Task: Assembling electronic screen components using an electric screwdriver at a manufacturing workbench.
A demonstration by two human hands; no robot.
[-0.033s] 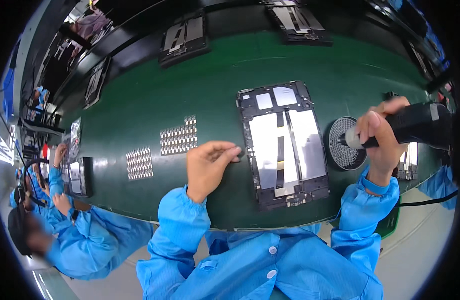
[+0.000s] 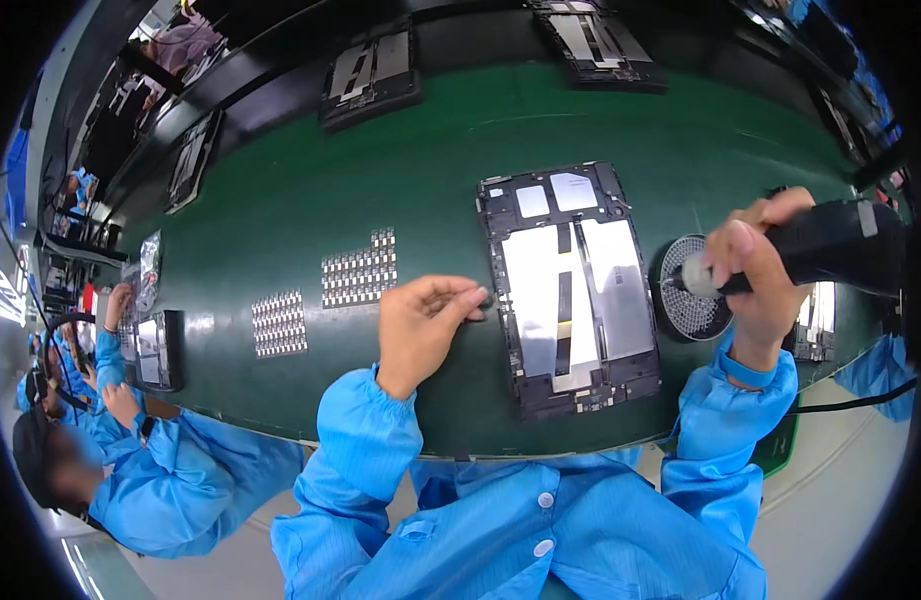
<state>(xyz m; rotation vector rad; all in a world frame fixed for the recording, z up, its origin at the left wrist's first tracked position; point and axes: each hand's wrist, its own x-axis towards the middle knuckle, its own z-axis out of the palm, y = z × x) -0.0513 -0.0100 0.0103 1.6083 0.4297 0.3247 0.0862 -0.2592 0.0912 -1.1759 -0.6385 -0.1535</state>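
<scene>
Our right grip (image 2: pixel 765 275) is wrapped around a black powered driver (image 2: pixel 842 247) on the right of the green bench (image 2: pixel 430 190). The driver's long axis runs across the scene, its thick end to the right and its pale collar pointing left and slightly toward the near edge, over a round dish (image 2: pixel 692 320) with a dotted grey surface; we cannot tell whether the tip touches it. Our left grip (image 2: pixel 415 330) has thumb and forefinger drawn together just beside the left edge of an opened tablet (image 2: pixel 530 300). A small dark bit shows at those fingertips, but we cannot tell whether they grasp it.

The tablet lies flat in front of us, just left of the dish, its long axis running near to far with the far end leaning a little left; two small bright panels mark that far end. Left of our left grip lie two sheets of small parts.

Compared with the earlier frame, the driver's collar sits slightly farther left over the dish, our left fingertips are marginally closer to the tablet, and its right panel looks greyer. The tablet keeps its direction.
</scene>
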